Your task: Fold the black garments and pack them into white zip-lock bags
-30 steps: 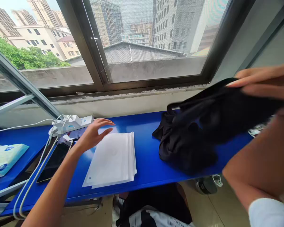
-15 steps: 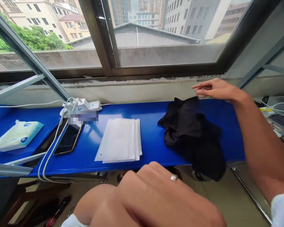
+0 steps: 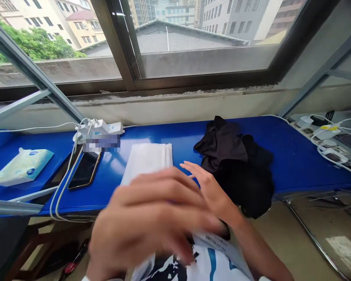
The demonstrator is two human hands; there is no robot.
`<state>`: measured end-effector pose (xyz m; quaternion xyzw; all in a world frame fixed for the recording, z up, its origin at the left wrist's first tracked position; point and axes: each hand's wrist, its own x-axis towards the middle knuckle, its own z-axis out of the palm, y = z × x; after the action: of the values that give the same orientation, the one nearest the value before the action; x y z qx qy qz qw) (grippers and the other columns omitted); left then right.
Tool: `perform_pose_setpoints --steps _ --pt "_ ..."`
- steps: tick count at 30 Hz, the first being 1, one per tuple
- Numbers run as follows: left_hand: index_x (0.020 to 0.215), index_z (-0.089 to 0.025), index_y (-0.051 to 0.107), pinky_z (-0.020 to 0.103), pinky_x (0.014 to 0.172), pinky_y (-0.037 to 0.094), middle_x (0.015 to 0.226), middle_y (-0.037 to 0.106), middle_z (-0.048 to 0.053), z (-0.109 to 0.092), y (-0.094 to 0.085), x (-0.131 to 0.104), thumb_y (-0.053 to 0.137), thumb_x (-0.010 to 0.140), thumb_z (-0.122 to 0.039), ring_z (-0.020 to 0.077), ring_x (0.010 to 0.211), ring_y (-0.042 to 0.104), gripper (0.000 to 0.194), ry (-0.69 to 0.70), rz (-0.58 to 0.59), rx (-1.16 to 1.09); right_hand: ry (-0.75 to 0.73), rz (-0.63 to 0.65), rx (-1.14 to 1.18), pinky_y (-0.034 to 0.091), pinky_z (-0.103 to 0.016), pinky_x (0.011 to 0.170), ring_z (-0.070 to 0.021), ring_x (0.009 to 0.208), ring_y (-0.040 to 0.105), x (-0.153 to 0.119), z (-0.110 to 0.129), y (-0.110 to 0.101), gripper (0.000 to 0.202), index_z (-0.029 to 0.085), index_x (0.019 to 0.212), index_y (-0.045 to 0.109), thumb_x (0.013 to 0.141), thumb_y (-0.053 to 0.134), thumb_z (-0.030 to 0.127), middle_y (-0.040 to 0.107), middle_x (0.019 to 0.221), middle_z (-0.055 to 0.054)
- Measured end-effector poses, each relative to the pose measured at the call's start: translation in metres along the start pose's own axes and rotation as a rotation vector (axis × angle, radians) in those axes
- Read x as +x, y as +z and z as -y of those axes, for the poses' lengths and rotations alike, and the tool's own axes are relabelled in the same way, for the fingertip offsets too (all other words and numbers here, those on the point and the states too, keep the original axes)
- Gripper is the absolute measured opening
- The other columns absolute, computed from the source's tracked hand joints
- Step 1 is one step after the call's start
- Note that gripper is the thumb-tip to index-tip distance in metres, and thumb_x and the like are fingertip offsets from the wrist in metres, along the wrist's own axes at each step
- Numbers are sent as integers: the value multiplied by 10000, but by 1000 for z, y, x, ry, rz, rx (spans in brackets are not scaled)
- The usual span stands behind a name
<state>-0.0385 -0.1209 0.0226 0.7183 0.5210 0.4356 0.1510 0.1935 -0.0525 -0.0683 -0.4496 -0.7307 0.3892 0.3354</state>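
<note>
My left hand (image 3: 155,214) is raised close to the camera, blurred, with its fingers apart and nothing seen in it. It covers the lower part of a stack of white translucent sheets or bags (image 3: 149,156) on the blue table. Just right of the stack, my right hand (image 3: 204,181) reaches over the table edge with fingers stretched out and holds nothing visible. A crumpled black cloth (image 3: 236,164) lies beside my right hand and hangs a little over the front edge.
On the left are a phone (image 3: 84,170), a power strip with plugs (image 3: 101,128), white cables and a tissue pack (image 3: 23,167). Metal frame posts rise at both sides. More cables and chargers (image 3: 329,132) lie at the far right. A window is behind the blue table (image 3: 295,156).
My right hand has moved from beyond the black cloth, leftward and nearer, to beside the white stack. My left hand has risen, its fingers now spread, and covers part of the stack.
</note>
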Motion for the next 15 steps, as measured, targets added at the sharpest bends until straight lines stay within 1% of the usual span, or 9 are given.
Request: perform_pose_setpoints --steps 2,3,4,5,7,9,12,14,15 --pt "1046 -374 806 578 914 620 1103 787 62 40 -11 28 733 761 -658 371 1073 717 409 -61 49 55 163 89 249 476 -540 1166 -344 1440 519 11 -8 6 720 234 1561 482 915 686 479 446 1626 -149" --pt "1095 -310 794 546 932 614 1149 779 85 64 -17 37 706 802 -660 352 1084 718 464 -172 2 93 232 120 378 467 -520 1176 -336 1468 488 20 -11 7 801 213 1590 429 893 711 488 414 1643 -169" --pt "1091 -245 784 514 893 622 1122 783 114 88 -21 43 674 810 -708 346 1057 727 552 -308 -47 113 288 136 499 458 -497 1184 -325 1496 453 30 -12 7 864 188 1608 386 873 730 483 383 1656 -191" --pt "1029 -185 778 485 815 633 1027 790 143 110 -23 46 673 761 -771 354 987 741 653 -445 -70 119 334 140 607 457 -478 1184 -318 1517 423 40 -11 7 917 162 1619 349 853 750 469 350 1668 -213" --pt "1036 -145 759 441 785 633 1011 786 163 142 -18 46 753 683 -763 357 972 749 711 -654 12 -1 412 121 764 499 -458 1140 -319 1508 436 59 -6 12 1005 130 1632 285 811 784 427 277 1687 -254" --pt "1135 -149 731 411 769 637 1078 781 167 153 -3 44 858 639 -650 340 968 757 715 -778 72 -192 468 104 833 556 -467 1065 -333 1443 514 74 1 22 1060 142 1637 242 772 806 378 280 1683 -262" --pt "1295 -167 648 406 718 646 1113 779 167 142 24 45 956 584 -440 319 900 769 821 -872 62 -432 454 66 860 588 -463 1009 -340 1311 626 86 8 42 1000 152 1574 345 707 821 299 509 1556 -219" --pt "1288 -157 641 424 724 651 1078 787 160 129 36 47 972 558 -393 325 884 771 836 -826 39 -544 381 16 843 593 -443 1003 -324 1237 670 87 10 49 967 159 1534 390 672 817 255 627 1439 -174" --pt "1252 -152 654 433 757 654 1080 788 155 123 38 48 968 567 -404 330 908 770 794 -755 2 -580 323 -18 818 594 -438 1000 -309 1202 686 87 12 50 994 172 1558 347 678 804 246 657 1400 -152"
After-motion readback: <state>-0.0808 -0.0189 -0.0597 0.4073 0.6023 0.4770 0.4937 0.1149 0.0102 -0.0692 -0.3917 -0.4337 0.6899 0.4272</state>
